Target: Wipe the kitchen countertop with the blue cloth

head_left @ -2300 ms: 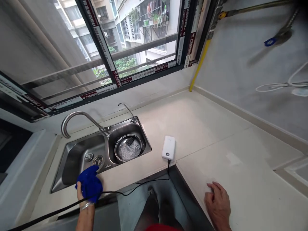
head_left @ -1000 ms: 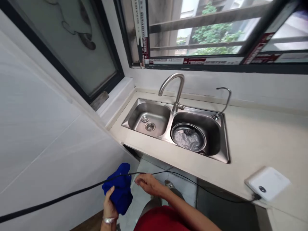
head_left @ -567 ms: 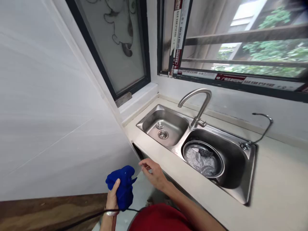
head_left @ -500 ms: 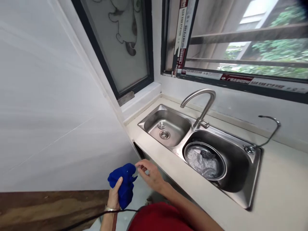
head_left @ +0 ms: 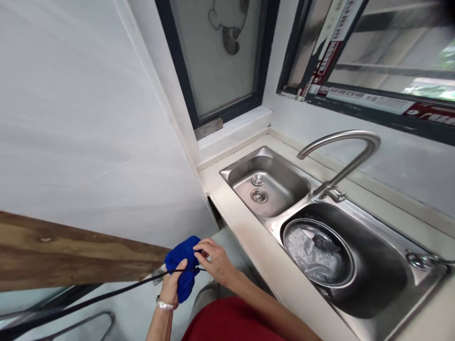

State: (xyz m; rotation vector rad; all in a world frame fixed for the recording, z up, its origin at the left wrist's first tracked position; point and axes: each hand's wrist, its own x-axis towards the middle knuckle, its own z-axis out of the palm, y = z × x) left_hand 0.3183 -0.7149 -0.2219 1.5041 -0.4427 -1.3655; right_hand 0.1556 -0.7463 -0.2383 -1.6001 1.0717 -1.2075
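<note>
My left hand (head_left: pixel 171 283) is closed round a bunched blue cloth (head_left: pixel 182 265), held low in front of me and to the left of the counter. My right hand (head_left: pixel 213 259) pinches the cloth's top edge with its fingertips. A black cable (head_left: pixel 88 299) crosses over the cloth and my left hand and runs off to the lower left. A silver bracelet circles my left wrist.
A double steel sink (head_left: pixel 272 182) sits in the pale counter (head_left: pixel 249 237), with a curved tap (head_left: pixel 341 151) between the basins. The right basin holds a round metal bowl (head_left: pixel 318 253) with something crumpled inside. A white tiled wall (head_left: pixel 81 132) and a wooden strip (head_left: pixel 71 251) are at left.
The view has swung left from the counter corner to the sink's left end. My right hand left the counter, came across and took hold of the blue cloth that my left hand keeps.
</note>
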